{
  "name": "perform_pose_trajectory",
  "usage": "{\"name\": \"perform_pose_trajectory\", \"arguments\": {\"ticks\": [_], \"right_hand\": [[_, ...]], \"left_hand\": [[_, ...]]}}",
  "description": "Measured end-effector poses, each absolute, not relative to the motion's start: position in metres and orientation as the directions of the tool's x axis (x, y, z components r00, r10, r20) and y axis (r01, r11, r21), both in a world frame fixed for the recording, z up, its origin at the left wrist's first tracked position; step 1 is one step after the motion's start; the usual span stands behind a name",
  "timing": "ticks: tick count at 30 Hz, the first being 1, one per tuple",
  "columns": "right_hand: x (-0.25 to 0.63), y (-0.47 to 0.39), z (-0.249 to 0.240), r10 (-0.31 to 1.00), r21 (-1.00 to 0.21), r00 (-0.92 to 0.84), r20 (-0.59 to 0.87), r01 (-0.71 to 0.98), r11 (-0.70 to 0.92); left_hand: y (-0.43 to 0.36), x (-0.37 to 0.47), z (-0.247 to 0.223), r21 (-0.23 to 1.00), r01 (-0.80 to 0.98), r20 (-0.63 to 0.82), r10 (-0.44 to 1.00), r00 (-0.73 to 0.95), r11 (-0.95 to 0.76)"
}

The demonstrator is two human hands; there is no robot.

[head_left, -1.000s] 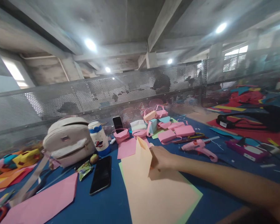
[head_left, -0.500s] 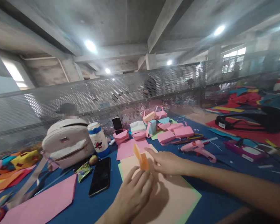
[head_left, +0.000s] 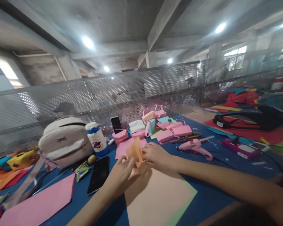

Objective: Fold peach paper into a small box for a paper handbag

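A small folded orange paper piece (head_left: 137, 152) stands between my two hands, above large peach sheets (head_left: 160, 194) with a green sheet under them. My left hand (head_left: 124, 172) holds its left side, fingers closed on it. On its right side, my right hand (head_left: 157, 156) has curled fingers pressed to the paper. Pink paper (head_left: 119, 150) lies just beyond the hands.
To the left are a black phone (head_left: 98, 175), a snack packet (head_left: 82, 171), a bottle (head_left: 97, 139) and a white backpack (head_left: 66, 142). Small paper bags (head_left: 165, 136) stand behind. A pink glue gun (head_left: 195, 147) and purple box (head_left: 241, 149) lie right.
My left hand has moved up and left. My right hand's outstretched index finger has curled in to the orange piece, which now shows a broader face. The view has shifted slightly.
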State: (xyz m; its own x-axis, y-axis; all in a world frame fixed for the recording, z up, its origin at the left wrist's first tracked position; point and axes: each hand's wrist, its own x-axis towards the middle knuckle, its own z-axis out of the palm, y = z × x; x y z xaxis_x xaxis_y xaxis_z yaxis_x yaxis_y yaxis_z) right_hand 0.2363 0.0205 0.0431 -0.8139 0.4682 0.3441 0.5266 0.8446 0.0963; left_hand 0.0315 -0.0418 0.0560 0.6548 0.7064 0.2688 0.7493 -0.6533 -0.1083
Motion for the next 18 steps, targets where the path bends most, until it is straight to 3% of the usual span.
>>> {"name": "perform_pose_trajectory", "arguments": {"ticks": [4, 8, 18], "right_hand": [[0.228, 0.014, 0.042, 0.516, 0.028, -0.796, 0.317, 0.552, 0.833], [0.226, 0.013, 0.040, 0.558, -0.027, -0.791, 0.250, 0.570, 0.821], [0.230, 0.023, 0.034, 0.612, -0.055, -0.775, 0.158, 0.612, 0.789]], "left_hand": [[-0.037, 0.047, 0.063, -0.206, 0.826, 0.098, 0.829, 0.550, -0.524], [-0.033, 0.062, 0.063, -0.137, 0.903, 0.027, 0.909, 0.415, -0.408], [-0.016, 0.067, 0.043, -0.085, 0.946, 0.035, 0.948, 0.317, -0.313]]}}
